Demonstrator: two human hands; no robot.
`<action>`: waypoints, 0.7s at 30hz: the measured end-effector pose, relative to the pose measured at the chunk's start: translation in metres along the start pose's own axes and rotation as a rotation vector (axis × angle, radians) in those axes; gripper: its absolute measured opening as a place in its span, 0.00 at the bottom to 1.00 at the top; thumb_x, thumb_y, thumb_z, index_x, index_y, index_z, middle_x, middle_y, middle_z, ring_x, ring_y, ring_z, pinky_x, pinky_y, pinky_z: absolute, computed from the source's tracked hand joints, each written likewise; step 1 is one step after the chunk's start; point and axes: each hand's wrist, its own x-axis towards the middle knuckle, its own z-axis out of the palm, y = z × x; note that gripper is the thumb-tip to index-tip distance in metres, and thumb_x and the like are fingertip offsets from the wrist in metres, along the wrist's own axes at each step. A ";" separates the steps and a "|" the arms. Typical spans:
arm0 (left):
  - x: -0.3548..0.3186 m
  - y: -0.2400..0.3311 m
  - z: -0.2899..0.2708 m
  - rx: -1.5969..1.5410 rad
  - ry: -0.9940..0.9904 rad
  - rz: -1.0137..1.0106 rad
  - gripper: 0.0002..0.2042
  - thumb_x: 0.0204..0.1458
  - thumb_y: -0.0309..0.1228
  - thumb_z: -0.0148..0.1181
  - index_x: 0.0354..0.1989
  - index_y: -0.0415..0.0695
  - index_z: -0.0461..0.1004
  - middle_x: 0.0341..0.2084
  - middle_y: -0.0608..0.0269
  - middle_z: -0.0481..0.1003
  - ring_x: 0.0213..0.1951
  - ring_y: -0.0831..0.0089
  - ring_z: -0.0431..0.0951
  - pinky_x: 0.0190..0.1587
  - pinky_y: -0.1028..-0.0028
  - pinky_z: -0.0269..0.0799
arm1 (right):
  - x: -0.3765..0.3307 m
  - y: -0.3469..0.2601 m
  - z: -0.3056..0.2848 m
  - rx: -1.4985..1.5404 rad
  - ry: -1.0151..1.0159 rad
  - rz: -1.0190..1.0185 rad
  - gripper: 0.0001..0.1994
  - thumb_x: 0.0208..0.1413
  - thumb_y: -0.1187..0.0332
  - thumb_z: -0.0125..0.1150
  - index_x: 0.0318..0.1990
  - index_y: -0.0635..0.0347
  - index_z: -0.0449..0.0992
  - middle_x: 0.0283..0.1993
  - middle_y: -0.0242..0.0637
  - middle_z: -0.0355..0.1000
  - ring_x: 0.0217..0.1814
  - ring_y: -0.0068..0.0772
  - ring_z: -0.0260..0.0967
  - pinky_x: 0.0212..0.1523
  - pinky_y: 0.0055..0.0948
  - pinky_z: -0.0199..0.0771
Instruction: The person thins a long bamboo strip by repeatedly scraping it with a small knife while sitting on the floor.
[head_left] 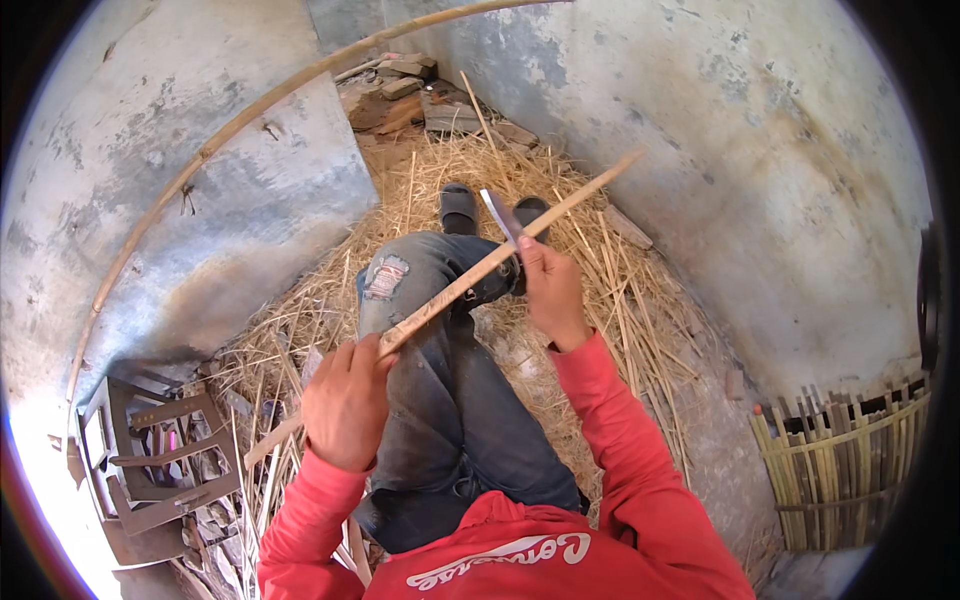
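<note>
Left hand [345,400], frame centre-left, fist clenched around long pale bamboo strip [480,270]. Right hand [552,290], frame centre, grips flat steel knife blade [500,220], pressed against strip.

Crate [160,460] left — basket [840,470] right — straw [620,300] underfoot.

We see a bright daylight scene, evenly lit, with soft, short shadows under the legs [450,400] and along the straw [600,290]. The lower left corner burns out to white glare beside the metal frame [160,460], and a faint coloured fringe runs along that rim. The fisheye bends the long bamboo pole [240,125] into an arc and curves the concrete walls [760,150]. Black vignette fills all 4 corners. The centre stays sharp; the edges soften slightly.
</note>
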 end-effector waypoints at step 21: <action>-0.043 -0.057 -0.058 0.242 -0.090 0.029 0.11 0.55 0.39 0.67 0.34 0.46 0.74 0.22 0.60 0.72 0.24 0.59 0.75 0.28 0.62 0.67 | 0.054 0.107 -0.050 0.050 0.259 0.186 0.30 0.71 0.44 0.50 0.23 0.59 0.72 0.18 0.26 0.61 0.21 0.18 0.57 0.22 0.25 0.55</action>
